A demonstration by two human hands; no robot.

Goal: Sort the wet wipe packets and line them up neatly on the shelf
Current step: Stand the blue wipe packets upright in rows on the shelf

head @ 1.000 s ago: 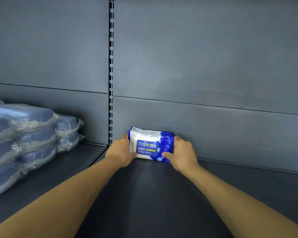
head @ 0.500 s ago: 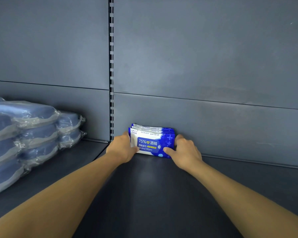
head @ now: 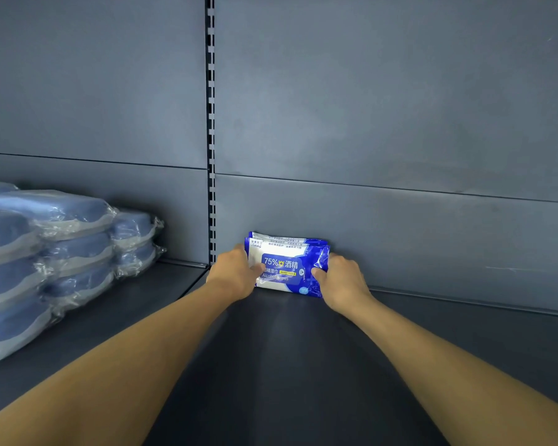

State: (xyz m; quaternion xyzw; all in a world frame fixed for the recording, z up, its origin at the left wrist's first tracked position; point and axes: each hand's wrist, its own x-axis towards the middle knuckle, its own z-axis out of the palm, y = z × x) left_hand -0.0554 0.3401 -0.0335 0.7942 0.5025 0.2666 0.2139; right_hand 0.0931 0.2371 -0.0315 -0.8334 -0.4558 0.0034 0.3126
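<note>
A few blue and white alcohol wipe packets [head: 287, 267] stand on edge on the dark shelf [head: 287, 365], leaning against its back wall just right of the slotted upright. My left hand [head: 236, 276] grips the left end of the bunch, thumb across the front packet. My right hand [head: 343, 281] grips the right end, thumb on the front. The front packet reads 75% Alcohol Wipes. The packets behind it show only their top edges.
Stacks of blue items wrapped in clear plastic [head: 45, 259] fill the left section of the shelf. A black slotted upright [head: 211, 130] divides the grey back panels. Bare shelf runs to the right of the packets.
The packets stay against the back wall between both hands. The front packet now stands slightly more upright, with more of its face showing. My hands have barely shifted.
</note>
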